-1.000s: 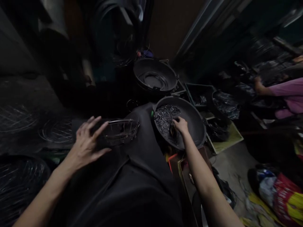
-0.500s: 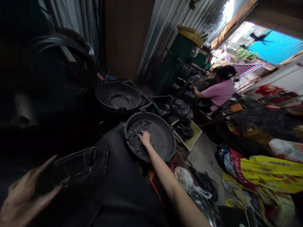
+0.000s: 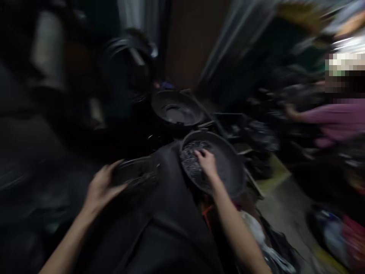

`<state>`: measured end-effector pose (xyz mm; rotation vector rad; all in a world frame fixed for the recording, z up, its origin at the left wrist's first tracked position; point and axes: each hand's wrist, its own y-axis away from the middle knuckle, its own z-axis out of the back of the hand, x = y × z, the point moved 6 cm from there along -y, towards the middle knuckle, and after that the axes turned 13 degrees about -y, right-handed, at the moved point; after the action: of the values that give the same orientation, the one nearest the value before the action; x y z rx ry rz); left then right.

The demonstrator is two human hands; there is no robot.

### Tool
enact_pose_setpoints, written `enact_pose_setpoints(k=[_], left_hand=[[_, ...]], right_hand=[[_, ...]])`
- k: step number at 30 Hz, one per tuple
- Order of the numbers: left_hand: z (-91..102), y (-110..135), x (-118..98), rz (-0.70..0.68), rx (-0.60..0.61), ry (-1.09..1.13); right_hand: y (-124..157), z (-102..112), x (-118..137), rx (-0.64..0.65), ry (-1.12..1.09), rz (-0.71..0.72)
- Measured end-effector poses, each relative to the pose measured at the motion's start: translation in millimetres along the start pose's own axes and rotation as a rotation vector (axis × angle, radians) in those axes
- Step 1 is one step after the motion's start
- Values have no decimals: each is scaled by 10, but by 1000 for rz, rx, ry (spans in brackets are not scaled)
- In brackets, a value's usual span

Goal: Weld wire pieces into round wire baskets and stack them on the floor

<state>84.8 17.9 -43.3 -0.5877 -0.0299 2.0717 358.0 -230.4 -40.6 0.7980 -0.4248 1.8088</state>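
Observation:
My left hand (image 3: 102, 186) grips the near end of a dark, box-like container (image 3: 135, 171) with pale rims, its thumb and fingers along the two sides. The picture is smeared, so what lies inside the container is unclear. Over to the right, my right hand (image 3: 207, 164) is down in a wide, round dark pan (image 3: 230, 167), fingers bent together at a pile of small, thin curved metal pieces (image 3: 191, 161). Whatever sits between those fingertips is too blurred to make out. The pile covers the pan's left side.
Behind the pan stands a second round pan (image 3: 176, 108) with a coil in it. A yellowish crate (image 3: 275, 173) and dark bundles are to the right. A co-worker in a pink shirt (image 3: 339, 118) sits at far right. White plastic bags (image 3: 253, 228) lie beside my right forearm.
My view has swung left, so everything sits further right in the picture and is more blurred. The left hand and its container are closer to the pan; the right hand remains at the pile.

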Motion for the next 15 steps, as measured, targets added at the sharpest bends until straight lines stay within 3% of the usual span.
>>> enact_pose_setpoints(k=[2, 4, 7, 11, 15], left_hand=[[-51, 35, -10, 34, 116, -54], [-108, 52, 35, 25, 248, -27], [-55, 78, 87, 25, 299, 15], [55, 118, 32, 43, 240, -14], [-4, 108, -26, 22, 261, -61]], right_hand=[[241, -175, 6, 135, -104, 35], [453, -460, -106, 273, -284, -44], [695, -781, -301, 292, -380, -167], [765, -835, -348, 203, -301, -65], [795, -780, -331, 263, -413, -154]])
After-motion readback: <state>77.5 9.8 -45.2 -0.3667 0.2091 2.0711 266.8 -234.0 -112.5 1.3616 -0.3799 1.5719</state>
